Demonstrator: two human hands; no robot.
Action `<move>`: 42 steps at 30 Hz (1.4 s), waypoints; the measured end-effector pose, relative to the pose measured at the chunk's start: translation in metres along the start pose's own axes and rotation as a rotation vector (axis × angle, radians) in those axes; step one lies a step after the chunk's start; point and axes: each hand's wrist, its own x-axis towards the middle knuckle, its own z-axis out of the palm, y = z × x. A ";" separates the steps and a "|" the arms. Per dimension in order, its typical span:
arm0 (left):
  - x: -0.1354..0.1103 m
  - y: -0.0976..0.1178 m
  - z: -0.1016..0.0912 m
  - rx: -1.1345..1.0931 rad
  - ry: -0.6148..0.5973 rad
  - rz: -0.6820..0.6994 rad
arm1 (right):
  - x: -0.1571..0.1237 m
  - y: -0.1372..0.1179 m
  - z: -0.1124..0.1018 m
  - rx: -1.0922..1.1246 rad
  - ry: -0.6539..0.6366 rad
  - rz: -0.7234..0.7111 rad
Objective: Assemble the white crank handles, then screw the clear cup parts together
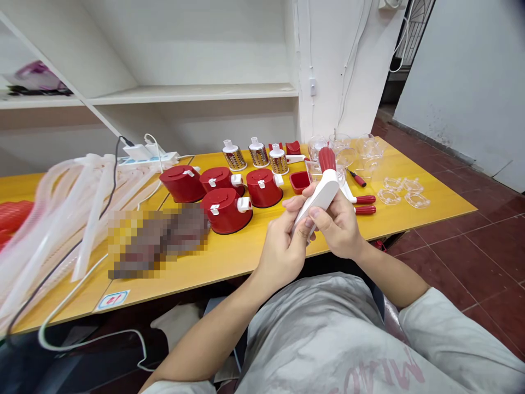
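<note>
Bright, even indoor light with soft shadows; the left-edge tubes (61, 213) look motion-blurred, perhaps stretched by the lens.

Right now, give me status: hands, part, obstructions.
Left hand and right hand both grip the white handle, red knob up. Held over yellow table edge. Red drum housings beyond, not touching.

Red housings (226, 210) on yellow table (246, 254)
</note>
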 end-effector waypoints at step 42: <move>0.033 -0.023 -0.027 -0.656 -0.500 -0.591 | 0.019 -0.067 -0.100 -1.239 -0.176 -0.115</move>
